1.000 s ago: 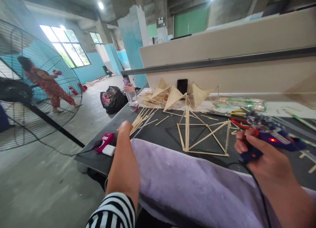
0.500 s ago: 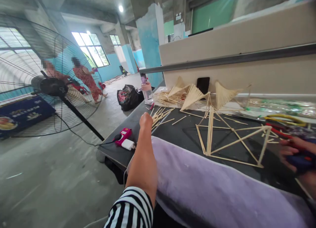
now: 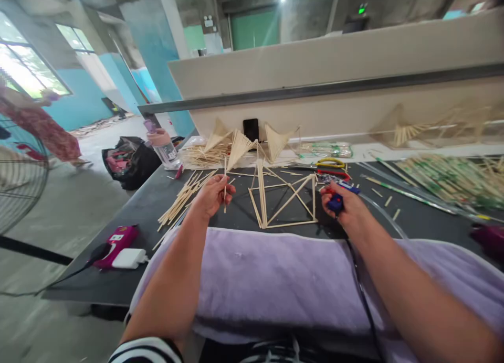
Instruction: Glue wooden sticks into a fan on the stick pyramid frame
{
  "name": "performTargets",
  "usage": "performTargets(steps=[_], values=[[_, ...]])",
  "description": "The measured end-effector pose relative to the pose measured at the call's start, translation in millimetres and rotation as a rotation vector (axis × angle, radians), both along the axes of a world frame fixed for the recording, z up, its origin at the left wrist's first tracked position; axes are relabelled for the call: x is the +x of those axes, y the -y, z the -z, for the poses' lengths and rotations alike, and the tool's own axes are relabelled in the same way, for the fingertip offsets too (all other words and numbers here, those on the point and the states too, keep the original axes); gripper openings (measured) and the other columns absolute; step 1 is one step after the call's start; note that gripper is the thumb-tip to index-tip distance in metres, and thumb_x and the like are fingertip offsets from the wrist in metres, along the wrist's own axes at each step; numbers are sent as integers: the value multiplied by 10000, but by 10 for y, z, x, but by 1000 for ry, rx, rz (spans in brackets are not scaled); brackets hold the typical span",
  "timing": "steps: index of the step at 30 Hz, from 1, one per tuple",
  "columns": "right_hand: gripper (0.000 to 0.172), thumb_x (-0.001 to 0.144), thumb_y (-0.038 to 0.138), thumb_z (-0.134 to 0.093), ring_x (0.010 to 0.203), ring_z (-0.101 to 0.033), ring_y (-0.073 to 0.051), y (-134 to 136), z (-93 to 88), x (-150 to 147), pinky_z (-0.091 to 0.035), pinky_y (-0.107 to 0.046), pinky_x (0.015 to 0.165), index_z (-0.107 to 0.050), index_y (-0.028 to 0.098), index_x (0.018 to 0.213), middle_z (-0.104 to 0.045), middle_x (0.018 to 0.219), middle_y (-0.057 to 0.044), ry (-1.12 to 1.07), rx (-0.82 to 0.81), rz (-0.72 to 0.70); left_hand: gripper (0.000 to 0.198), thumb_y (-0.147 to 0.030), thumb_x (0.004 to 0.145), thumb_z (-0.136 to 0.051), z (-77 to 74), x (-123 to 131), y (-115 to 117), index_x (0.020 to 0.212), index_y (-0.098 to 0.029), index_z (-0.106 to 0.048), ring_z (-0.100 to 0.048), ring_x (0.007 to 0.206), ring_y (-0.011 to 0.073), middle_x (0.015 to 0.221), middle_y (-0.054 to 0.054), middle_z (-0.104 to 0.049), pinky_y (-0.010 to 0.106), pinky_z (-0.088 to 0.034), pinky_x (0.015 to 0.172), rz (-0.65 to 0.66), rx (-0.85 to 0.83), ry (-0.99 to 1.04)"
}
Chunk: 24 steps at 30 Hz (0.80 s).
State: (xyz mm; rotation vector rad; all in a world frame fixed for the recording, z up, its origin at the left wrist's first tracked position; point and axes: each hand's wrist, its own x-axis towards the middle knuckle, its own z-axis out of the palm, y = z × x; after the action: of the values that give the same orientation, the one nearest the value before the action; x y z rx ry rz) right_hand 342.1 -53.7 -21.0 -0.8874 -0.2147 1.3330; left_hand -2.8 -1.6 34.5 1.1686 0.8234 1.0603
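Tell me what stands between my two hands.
The stick frame stands on the table between the left hand and right hand, seen in the head view.

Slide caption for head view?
Left hand holds a thin stick; right hand grips a blue tool beside a stick frame.

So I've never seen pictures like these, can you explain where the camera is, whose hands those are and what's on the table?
There's no machine here: the view comes from a camera worn on someone's head, looking forward and down at their own bare hands. The left hand holds a thin, pale wooden stick. The right hand grips a dark blue handheld tool with a black cord. Between them, on the dark grey table, sits an open frame of pale wooden sticks. More loose pale sticks lie to its left, and a soft lilac cloth spreads along the near side.
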Motion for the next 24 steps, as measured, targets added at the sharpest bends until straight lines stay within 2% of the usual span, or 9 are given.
performTargets(steps=[4,14,21,24], values=[[187,871,258,-509,441,-508,-51,20,-31,-35,-496,-157,394,-526,129,737,-582,660,-34,-47,-73,-71,260,-340,761,-628,7,21,7,857,-181,-446,-544,396,103,613,10,-635,187,-421,388,6,-14,8],[224,886,285,-489,457,-542,-67,24,-21,-25,-521,-170,435,-544,123,741,-618,646,-48,-22,-85,-53,304,-364,752,-637,-4,73,36,860,-189,-413,-601,456,121,669,30,-666,197,-475,440,49,-18,-4],[241,885,310,-456,476,-582,-109,34,6,4,-540,-211,444,-584,131,785,-634,656,-78,0,-108,-39,328,-413,752,-625,67,83,44,829,-193,-395,-616,485,128,707,42,-681,218,-486,485,106,-28,-10],[241,879,316,-448,564,-639,-157,73,2,-12,-568,-263,501,-610,146,827,-651,716,-113,26,-137,-1,337,-433,740,-629,101,101,52,825,-184,-417,-622,501,133,702,46,-680,228,-487,505,123,-44,-18]])
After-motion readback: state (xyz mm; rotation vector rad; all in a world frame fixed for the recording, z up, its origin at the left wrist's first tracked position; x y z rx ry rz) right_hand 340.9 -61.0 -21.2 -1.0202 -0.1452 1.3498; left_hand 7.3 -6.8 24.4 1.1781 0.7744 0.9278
